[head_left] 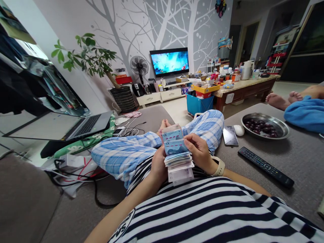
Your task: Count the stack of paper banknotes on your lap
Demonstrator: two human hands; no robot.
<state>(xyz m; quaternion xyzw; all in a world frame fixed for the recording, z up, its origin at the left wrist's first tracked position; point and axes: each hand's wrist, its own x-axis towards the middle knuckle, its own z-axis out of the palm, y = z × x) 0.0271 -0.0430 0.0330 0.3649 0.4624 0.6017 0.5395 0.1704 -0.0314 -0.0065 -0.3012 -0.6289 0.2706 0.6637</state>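
A thick, fanned stack of banknotes [178, 160] lies over my lap between both hands. Bluish notes are uppermost, with pinkish ones behind them and pale ones toward my belly. My left hand [160, 163] is wrapped round the stack's left side, its fingers mostly hidden beneath. On the right, my right hand [198, 152] pinches the edge of a blue banknote [174, 146] between thumb and forefinger. A pale watch [219, 167] is on my right wrist.
At left an open laptop [86, 126] rests on a green cushion [81, 143] beside tangled cables. To the right lie a phone [230, 136], a white mouse [238, 130], a remote control [265, 167] and a metal bowl [282, 133] of dark fruit. Another person's feet [280, 100] show beyond.
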